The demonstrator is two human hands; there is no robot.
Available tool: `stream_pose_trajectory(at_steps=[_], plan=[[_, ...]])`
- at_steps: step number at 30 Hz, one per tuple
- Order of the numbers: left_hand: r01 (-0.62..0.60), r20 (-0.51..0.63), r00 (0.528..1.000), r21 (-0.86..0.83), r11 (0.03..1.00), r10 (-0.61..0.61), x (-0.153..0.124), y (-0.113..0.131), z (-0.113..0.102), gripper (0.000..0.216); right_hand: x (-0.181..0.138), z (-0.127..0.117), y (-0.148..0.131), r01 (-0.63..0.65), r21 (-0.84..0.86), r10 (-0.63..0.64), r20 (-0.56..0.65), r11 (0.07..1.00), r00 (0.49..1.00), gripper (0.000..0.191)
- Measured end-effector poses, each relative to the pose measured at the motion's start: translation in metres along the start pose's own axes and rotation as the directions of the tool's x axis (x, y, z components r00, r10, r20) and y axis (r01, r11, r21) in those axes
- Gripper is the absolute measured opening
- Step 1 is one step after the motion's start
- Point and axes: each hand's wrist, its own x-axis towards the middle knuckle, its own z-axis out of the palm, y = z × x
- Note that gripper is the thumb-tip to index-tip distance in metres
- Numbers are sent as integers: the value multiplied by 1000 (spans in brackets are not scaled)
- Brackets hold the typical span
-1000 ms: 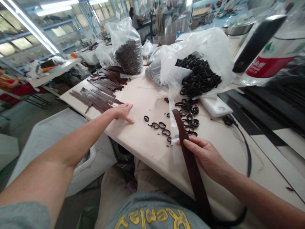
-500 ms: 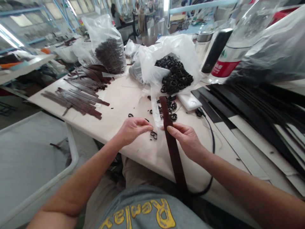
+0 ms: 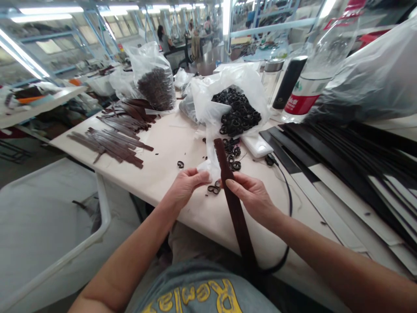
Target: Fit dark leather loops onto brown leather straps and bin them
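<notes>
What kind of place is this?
Probably a factory workroom: brown strips lie heaped on the table, a plastic bag holds lots of black loops, and another person sits farther back.

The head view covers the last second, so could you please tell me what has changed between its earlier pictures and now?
The left hand moved from the ends of the thin brown strips rightward, toward the right hand, and now pinches white film that it did not hold a second ago. The right hand still holds the brown strap; the bag of black loops stayed in place.
</notes>
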Motion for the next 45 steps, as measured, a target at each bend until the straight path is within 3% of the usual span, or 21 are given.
stream_pose_trajectory(at_steps=[2,6,12,17,23,25,27,30,32,34,37,39,43,45], plan=[[-19,-64,998,-144,989,10,3,7,-4,34,-4,1,-5,30,-145,-18,81,989,997,26],[-28,-123,992,-270,962,-5,5,11,-8,35,-14,4,-13,257,-433,-157,253,864,955,30],[-40,-123,992,-285,958,5,7,11,-8,36,-18,8,-8,337,-573,-171,324,747,930,28],[-41,-118,993,-279,959,8,6,15,-7,37,-18,10,-2,319,-595,-147,319,738,936,27],[43,18,999,-143,989,-40,-11,-9,9,32,-8,5,-4,211,-498,-91,254,841,963,31],[31,48,998,-103,994,-27,-12,-11,15,29,-7,5,-4,111,-353,-37,208,929,977,28],[-31,11,999,-117,993,33,-5,-1,16,27,-9,10,-3,-36,-102,58,212,994,976,26],[-147,-118,985,-176,973,128,9,23,11,30,-21,21,5,-306,213,211,378,928,901,39],[-177,-164,975,-172,969,149,12,31,7,33,-27,27,10,-425,252,276,465,869,841,45],[-136,-117,985,-100,986,124,6,24,8,31,-28,27,12,-441,248,296,461,863,837,47],[-29,42,999,51,998,27,-11,-3,16,27,-22,22,11,-363,245,262,361,899,895,45],[6,106,994,45,999,-11,-17,-15,21,28,-18,19,10,-336,236,250,331,912,910,45],[-23,30,999,-217,976,30,-6,-4,22,44,-20,22,15,-326,168,240,396,930,886,46],[-69,-51,997,-237,969,59,-3,2,24,43,-20,23,17,-317,135,237,414,939,879,47]])
